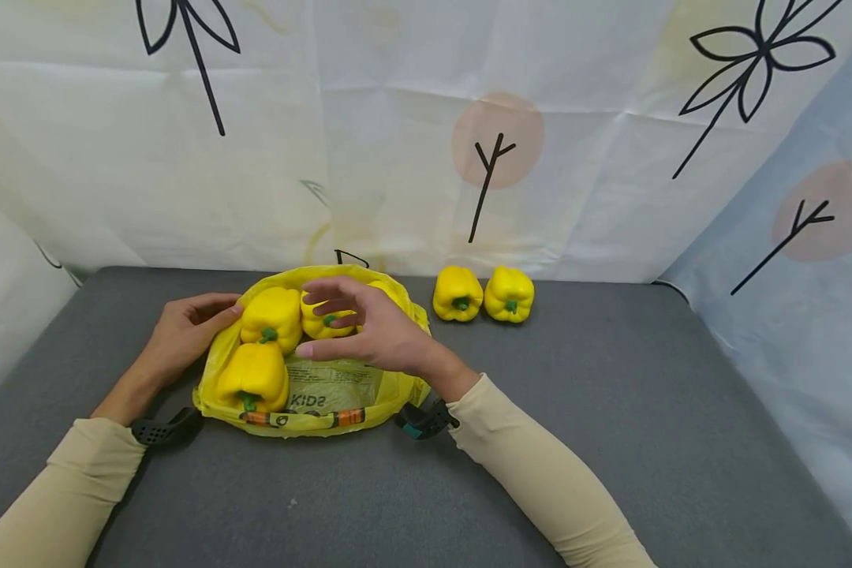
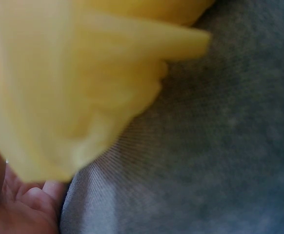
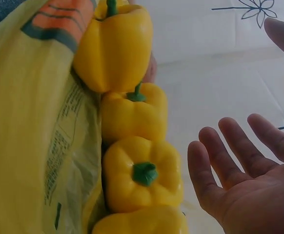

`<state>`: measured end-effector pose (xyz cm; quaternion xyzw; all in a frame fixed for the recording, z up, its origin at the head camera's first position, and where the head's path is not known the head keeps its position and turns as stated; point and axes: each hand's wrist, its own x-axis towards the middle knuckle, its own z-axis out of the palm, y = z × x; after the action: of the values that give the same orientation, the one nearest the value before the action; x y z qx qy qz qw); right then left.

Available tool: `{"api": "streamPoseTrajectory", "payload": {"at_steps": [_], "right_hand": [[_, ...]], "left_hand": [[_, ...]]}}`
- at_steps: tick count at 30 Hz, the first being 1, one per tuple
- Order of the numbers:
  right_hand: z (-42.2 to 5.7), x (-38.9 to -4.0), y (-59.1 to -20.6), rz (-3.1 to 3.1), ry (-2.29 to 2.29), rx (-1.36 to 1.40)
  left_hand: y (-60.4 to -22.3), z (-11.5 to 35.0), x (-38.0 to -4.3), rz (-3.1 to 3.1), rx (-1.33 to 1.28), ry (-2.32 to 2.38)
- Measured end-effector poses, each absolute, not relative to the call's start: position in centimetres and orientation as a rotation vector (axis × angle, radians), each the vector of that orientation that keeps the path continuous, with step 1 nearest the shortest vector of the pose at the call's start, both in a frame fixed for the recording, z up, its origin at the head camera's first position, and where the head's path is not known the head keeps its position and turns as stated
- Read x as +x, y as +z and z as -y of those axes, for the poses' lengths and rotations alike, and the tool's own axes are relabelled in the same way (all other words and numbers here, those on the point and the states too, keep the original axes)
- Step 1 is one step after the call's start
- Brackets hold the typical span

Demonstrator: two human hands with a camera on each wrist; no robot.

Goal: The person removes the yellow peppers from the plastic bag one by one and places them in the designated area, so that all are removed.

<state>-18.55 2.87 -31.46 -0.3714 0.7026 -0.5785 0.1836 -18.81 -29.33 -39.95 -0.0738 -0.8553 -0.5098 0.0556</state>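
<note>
A yellow plastic bag (image 1: 405,386) lies wide open on the grey table, with several yellow bell peppers (image 1: 272,315) inside along its left and far sides. At the bag's left rim, my left hand (image 1: 177,335) pinches the edge between thumb and fingers; the left wrist view shows it partly hidden behind the plastic. Above the bag hovers my right hand (image 1: 372,327), fingers spread and holding nothing. Its palm and fingers are plain in the right wrist view, beside the row of peppers (image 3: 142,173). The right hand covers part of the far peppers in the head view.
Two more yellow bell peppers, one on the left (image 1: 457,293) and one on the right (image 1: 509,294), stand side by side near the table's far edge, just right of the bag. Behind the grey table (image 1: 610,394) hangs a white patterned cloth (image 1: 412,158).
</note>
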Motion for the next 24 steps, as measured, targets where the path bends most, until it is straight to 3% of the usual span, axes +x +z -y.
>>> {"api": "streamPoseTrajectory", "payload": {"at_steps": [24], "right_hand": [[-0.2, -17.5, -33.2, -2.019, -1.596, -0.954]], "left_hand": [[-39.6, 29.2, -18.7, 2.613, -0.248, -1.535]]}}
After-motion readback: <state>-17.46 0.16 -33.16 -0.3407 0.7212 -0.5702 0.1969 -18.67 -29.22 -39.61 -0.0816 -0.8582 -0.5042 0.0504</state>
